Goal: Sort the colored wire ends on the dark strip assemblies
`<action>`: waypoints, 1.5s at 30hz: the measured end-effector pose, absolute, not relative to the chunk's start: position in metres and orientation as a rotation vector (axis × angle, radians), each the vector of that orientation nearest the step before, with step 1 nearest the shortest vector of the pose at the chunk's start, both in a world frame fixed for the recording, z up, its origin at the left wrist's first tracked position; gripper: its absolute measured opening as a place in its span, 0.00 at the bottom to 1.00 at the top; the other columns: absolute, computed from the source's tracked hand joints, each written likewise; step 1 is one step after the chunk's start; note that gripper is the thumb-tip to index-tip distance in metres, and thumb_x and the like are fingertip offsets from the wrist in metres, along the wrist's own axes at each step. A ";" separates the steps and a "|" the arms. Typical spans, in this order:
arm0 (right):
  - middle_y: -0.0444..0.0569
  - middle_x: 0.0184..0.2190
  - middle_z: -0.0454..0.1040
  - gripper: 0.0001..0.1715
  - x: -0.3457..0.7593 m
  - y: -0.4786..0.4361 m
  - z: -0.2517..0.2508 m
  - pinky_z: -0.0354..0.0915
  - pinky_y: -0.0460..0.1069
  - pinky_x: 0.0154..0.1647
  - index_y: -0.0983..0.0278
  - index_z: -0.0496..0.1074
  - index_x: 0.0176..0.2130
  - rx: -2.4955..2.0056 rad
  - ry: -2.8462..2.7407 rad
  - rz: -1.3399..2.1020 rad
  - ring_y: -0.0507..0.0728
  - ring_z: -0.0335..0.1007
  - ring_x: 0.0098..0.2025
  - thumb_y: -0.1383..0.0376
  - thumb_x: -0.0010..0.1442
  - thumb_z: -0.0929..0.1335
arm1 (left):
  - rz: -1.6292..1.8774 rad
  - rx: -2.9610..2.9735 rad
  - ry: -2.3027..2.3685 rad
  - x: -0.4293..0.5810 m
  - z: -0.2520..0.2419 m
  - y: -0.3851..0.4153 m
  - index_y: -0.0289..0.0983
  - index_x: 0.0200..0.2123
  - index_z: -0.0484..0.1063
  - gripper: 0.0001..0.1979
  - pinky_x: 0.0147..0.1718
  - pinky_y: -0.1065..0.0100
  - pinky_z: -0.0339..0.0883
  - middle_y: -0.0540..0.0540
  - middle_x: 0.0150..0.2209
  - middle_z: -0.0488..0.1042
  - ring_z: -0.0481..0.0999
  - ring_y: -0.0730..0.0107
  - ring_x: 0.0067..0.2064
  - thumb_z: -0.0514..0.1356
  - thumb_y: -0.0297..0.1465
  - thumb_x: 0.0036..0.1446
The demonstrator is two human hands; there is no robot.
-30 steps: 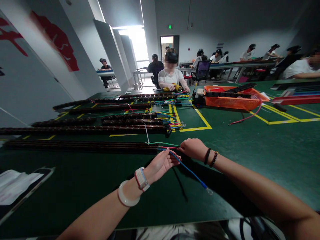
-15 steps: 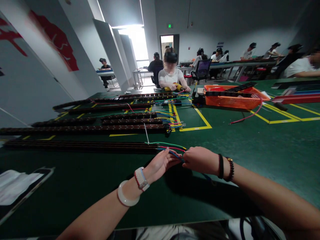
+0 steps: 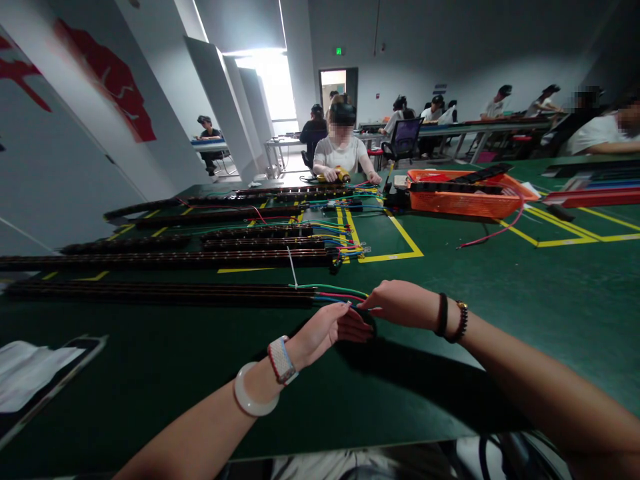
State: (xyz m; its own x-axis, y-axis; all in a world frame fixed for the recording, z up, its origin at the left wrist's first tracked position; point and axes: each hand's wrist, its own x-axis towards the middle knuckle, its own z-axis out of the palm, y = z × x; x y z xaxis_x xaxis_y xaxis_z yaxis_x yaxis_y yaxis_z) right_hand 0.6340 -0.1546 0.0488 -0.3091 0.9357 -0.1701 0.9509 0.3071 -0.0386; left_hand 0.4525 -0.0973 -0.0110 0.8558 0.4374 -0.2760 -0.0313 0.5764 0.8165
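Note:
A long dark bar (image 3: 165,293) lies across the table in front of me, with a green wire (image 3: 335,287), a red wire (image 3: 336,295) and a blue wire (image 3: 323,300) coming out of its right end. My right hand (image 3: 403,305) is closed at the wires' free ends, which its fingers cover. Just below the wires, my left hand (image 3: 337,328) has its fingers stretched out and together, palm turned toward the right hand. Whether the left thumb touches the blue wire I cannot tell. A white cable tie (image 3: 293,267) stands up near the bar's end.
Several similar dark bars (image 3: 250,257) with coloured wire ends lie farther back. An orange basket (image 3: 450,203) stands back right. Across the table a person (image 3: 340,150) holds a yellow power tool (image 3: 342,175). White paper (image 3: 30,373) lies at left.
My right hand has risen slightly, and the blue wire end that hung below it no longer shows. My left fingers have dropped a little below the wires.

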 end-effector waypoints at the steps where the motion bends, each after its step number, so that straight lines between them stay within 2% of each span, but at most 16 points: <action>1: 0.50 0.32 0.79 0.15 0.633 -0.154 0.047 0.63 0.44 0.29 0.56 0.75 0.44 1.769 2.430 -0.170 0.56 0.75 0.35 0.66 0.57 0.66 | 0.278 0.939 0.471 0.452 -0.011 -0.098 0.27 0.35 0.73 0.17 0.45 0.56 0.67 0.34 0.36 0.77 0.77 0.58 0.38 0.52 0.35 0.60; 6: 0.52 0.30 0.78 0.12 0.624 -0.155 0.039 0.65 0.46 0.28 0.59 0.77 0.38 1.786 2.356 -0.030 0.58 0.76 0.33 0.68 0.59 0.64 | 0.250 0.977 0.462 0.451 -0.009 -0.098 0.28 0.34 0.73 0.16 0.44 0.57 0.67 0.34 0.36 0.77 0.77 0.59 0.37 0.51 0.35 0.60; 10: 0.50 0.30 0.78 0.11 0.626 -0.154 0.042 0.63 0.47 0.28 0.58 0.77 0.39 1.769 2.411 0.000 0.58 0.75 0.31 0.67 0.56 0.67 | 0.261 0.992 0.462 0.452 -0.009 -0.098 0.29 0.34 0.73 0.14 0.43 0.57 0.67 0.36 0.34 0.77 0.77 0.60 0.37 0.52 0.34 0.59; 14: 0.47 0.29 0.78 0.10 0.634 -0.143 0.053 0.61 0.45 0.29 0.58 0.77 0.39 1.888 2.614 -0.128 0.53 0.73 0.30 0.65 0.57 0.66 | 0.259 0.981 0.452 0.453 -0.011 -0.097 0.30 0.35 0.71 0.11 0.43 0.56 0.67 0.35 0.36 0.77 0.78 0.59 0.38 0.55 0.33 0.57; 18: 0.49 0.30 0.76 0.13 0.644 -0.124 0.043 0.61 0.45 0.31 0.64 0.76 0.38 2.198 2.766 -0.266 0.52 0.70 0.31 0.59 0.59 0.66 | 0.244 1.009 0.468 0.453 -0.013 -0.097 0.28 0.34 0.70 0.15 0.43 0.58 0.67 0.32 0.38 0.76 0.77 0.59 0.39 0.52 0.36 0.60; 22: 0.51 0.36 0.76 0.22 0.649 -0.107 0.012 0.62 0.46 0.35 0.65 0.75 0.41 2.283 2.780 -0.640 0.54 0.69 0.36 0.51 0.57 0.66 | 0.245 1.015 0.477 0.452 -0.012 -0.096 0.28 0.34 0.70 0.17 0.42 0.59 0.67 0.31 0.37 0.76 0.77 0.59 0.38 0.51 0.36 0.60; 25: 0.50 0.37 0.76 0.26 0.648 -0.101 -0.006 0.62 0.46 0.34 0.65 0.74 0.43 2.230 2.695 -1.029 0.53 0.69 0.35 0.48 0.56 0.65 | 0.242 1.009 0.472 0.452 -0.012 -0.095 0.28 0.34 0.70 0.17 0.43 0.59 0.67 0.32 0.37 0.76 0.77 0.59 0.39 0.51 0.37 0.60; 28: 0.48 0.35 0.76 0.27 0.643 -0.099 -0.014 0.60 0.44 0.32 0.66 0.75 0.42 2.136 2.673 -1.189 0.52 0.67 0.33 0.48 0.56 0.65 | 0.245 1.007 0.469 0.452 -0.013 -0.095 0.28 0.34 0.70 0.16 0.43 0.59 0.67 0.33 0.37 0.76 0.77 0.59 0.39 0.52 0.37 0.60; 30: 0.45 0.29 0.74 0.28 0.641 -0.098 -0.016 0.56 0.44 0.29 0.68 0.75 0.37 2.100 2.657 -1.167 0.50 0.63 0.28 0.46 0.56 0.64 | 0.245 1.003 0.463 0.452 -0.013 -0.095 0.28 0.34 0.70 0.16 0.42 0.59 0.67 0.33 0.37 0.76 0.77 0.59 0.39 0.52 0.37 0.59; 34: 0.39 0.17 0.63 0.29 0.639 -0.098 -0.020 0.48 0.44 0.23 0.70 0.73 0.28 2.090 2.600 -1.026 0.47 0.51 0.21 0.47 0.57 0.62 | 0.245 1.010 0.451 0.452 -0.014 -0.096 0.29 0.34 0.71 0.17 0.42 0.60 0.67 0.32 0.37 0.76 0.77 0.59 0.39 0.53 0.39 0.59; 38: 0.41 0.19 0.66 0.22 0.639 -0.097 -0.021 0.49 0.44 0.25 0.70 0.74 0.29 2.005 2.699 -0.836 0.47 0.54 0.23 0.55 0.59 0.63 | 0.238 1.009 0.477 0.452 -0.012 -0.096 0.29 0.33 0.71 0.17 0.42 0.60 0.67 0.32 0.37 0.76 0.77 0.60 0.38 0.53 0.38 0.59; 42: 0.45 0.24 0.71 0.14 0.633 -0.102 -0.014 0.52 0.45 0.31 0.68 0.74 0.27 1.912 2.832 -0.500 0.48 0.58 0.27 0.62 0.59 0.65 | 0.241 0.906 0.546 0.454 -0.009 -0.096 0.27 0.35 0.71 0.17 0.47 0.58 0.65 0.32 0.37 0.76 0.77 0.60 0.39 0.50 0.36 0.62; 45: 0.47 0.26 0.73 0.15 0.624 -0.109 -0.005 0.51 0.48 0.38 0.67 0.74 0.25 1.903 2.818 -0.155 0.50 0.61 0.31 0.63 0.60 0.65 | 0.290 0.799 0.588 0.456 -0.009 -0.097 0.27 0.39 0.70 0.19 0.49 0.58 0.64 0.34 0.37 0.76 0.77 0.62 0.40 0.46 0.36 0.63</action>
